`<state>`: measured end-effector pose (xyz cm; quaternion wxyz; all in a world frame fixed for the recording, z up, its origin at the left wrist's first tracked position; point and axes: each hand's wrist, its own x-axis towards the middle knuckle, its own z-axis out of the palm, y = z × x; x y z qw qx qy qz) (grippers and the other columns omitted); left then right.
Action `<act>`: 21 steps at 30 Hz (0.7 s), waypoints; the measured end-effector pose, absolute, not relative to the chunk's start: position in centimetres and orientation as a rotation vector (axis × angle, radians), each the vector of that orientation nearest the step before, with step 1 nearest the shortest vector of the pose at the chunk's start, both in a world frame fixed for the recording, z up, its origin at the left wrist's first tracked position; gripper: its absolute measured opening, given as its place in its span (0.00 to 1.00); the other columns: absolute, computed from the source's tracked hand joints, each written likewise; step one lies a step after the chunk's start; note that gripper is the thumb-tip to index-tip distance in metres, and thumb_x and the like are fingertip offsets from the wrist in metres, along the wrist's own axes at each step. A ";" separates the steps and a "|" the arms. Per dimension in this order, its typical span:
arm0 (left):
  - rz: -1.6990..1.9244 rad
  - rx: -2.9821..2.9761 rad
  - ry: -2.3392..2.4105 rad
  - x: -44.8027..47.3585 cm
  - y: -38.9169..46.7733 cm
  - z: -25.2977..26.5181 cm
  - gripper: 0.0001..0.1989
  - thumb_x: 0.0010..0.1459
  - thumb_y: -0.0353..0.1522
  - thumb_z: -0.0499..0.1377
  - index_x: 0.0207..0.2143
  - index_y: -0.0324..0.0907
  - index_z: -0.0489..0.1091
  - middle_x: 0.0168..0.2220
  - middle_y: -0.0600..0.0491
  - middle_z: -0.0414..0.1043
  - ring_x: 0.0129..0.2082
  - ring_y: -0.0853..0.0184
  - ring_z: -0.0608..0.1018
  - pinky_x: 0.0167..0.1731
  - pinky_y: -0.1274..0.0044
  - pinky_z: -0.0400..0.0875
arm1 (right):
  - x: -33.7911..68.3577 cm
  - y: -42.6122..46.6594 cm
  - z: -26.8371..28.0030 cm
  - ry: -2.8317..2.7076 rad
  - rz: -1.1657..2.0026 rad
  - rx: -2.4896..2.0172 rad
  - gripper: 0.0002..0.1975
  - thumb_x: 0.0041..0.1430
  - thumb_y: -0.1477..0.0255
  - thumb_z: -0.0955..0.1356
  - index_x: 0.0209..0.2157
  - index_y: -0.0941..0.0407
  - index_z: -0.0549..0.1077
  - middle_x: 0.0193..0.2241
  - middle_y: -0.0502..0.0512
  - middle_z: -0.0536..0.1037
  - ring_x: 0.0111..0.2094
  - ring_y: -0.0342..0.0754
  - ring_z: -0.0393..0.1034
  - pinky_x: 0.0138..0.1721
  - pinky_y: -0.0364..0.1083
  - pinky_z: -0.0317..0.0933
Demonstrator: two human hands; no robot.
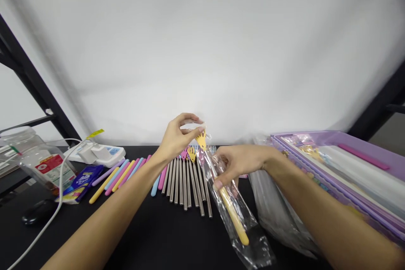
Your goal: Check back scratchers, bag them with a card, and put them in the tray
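A yellow back scratcher (pixel 236 217) with a claw-shaped head and a metal rod lies inside a clear plastic sleeve (pixel 253 247), slanting up over the table. My left hand (pixel 180 133) pinches the sleeve's upper end, close by the yellow claw. Lower down, my right hand (pixel 234 162) grips the back scratcher through the plastic, thumb on top where rod meets handle. Beneath and left of it, several metal rods (pixel 185 185) with coloured claw heads lie side by side. Coloured handles (pixel 104 185) are laid in a row beyond my left forearm.
To the right stands a purple bin (pixel 319 137) with packed items, beside a stack of clear plastic sleeves (pixel 278 215). On the left are a plastic jar (pixel 41 164), a blue packet (pixel 84 183), a power strip (pixel 107 156), a white cable (pixel 60 185) and a black mouse (pixel 39 212).
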<state>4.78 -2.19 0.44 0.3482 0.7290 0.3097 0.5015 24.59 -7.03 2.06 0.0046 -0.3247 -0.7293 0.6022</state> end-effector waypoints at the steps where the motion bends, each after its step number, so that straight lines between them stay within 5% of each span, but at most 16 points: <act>1: 1.266 1.897 0.790 4.6 -2.1 0.4 0.20 0.54 0.38 0.64 0.47 0.41 0.64 0.49 0.46 0.71 0.32 0.70 0.78 0.35 0.74 0.75 | 24.9 -6.9 2.2 -2.273 1.908 -1.076 0.21 0.47 0.56 0.74 0.32 0.60 0.73 0.29 0.55 0.78 0.28 0.46 0.75 0.34 0.47 0.72; 3: 1.221 1.920 0.762 4.2 -1.8 0.1 0.25 0.54 0.36 0.65 0.51 0.43 0.61 0.53 0.45 0.69 0.34 0.69 0.78 0.37 0.72 0.75 | 26.1 -6.4 2.2 -2.238 1.778 -1.269 0.24 0.49 0.52 0.72 0.36 0.60 0.73 0.30 0.57 0.79 0.28 0.48 0.76 0.34 0.48 0.71; 6: 1.086 1.956 0.712 4.1 -1.7 -0.7 0.30 0.52 0.36 0.66 0.55 0.44 0.58 0.56 0.43 0.65 0.34 0.70 0.77 0.34 0.73 0.74 | 28.5 -5.2 1.9 -2.306 1.113 -1.562 0.26 0.50 0.50 0.70 0.35 0.60 0.74 0.27 0.57 0.77 0.28 0.49 0.73 0.33 0.48 0.67; 9: 0.917 1.946 0.694 4.4 -1.9 -1.6 0.34 0.51 0.38 0.66 0.57 0.47 0.54 0.57 0.41 0.62 0.26 0.75 0.74 0.26 0.77 0.71 | 30.2 -4.1 0.9 -2.483 0.582 -1.788 0.28 0.37 0.53 0.75 0.38 0.57 0.76 0.35 0.58 0.77 0.33 0.53 0.72 0.33 0.47 0.63; 12: 0.872 1.930 0.714 5.0 -2.5 -2.1 0.33 0.52 0.39 0.65 0.54 0.47 0.52 0.50 0.45 0.67 0.22 0.77 0.72 0.21 0.80 0.65 | 30.8 -3.5 -0.3 -2.572 0.519 -1.867 0.35 0.28 0.56 0.78 0.42 0.56 0.75 0.42 0.59 0.74 0.39 0.56 0.70 0.35 0.48 0.62; 17: 0.834 1.963 0.702 5.7 -3.0 -2.2 0.16 0.55 0.41 0.62 0.32 0.40 0.61 0.37 0.51 0.72 0.24 0.75 0.71 0.20 0.82 0.59 | 30.9 -3.0 -1.5 -2.608 0.562 -1.878 0.36 0.25 0.56 0.78 0.41 0.55 0.74 0.42 0.59 0.73 0.41 0.58 0.69 0.37 0.50 0.62; 21: 0.800 1.966 0.725 5.8 -3.2 -2.2 0.14 0.55 0.40 0.63 0.36 0.40 0.66 0.36 0.51 0.73 0.22 0.76 0.70 0.19 0.82 0.57 | 31.0 -2.9 -1.6 -2.595 0.566 -1.872 0.37 0.27 0.57 0.77 0.43 0.55 0.72 0.41 0.58 0.73 0.40 0.58 0.69 0.35 0.49 0.62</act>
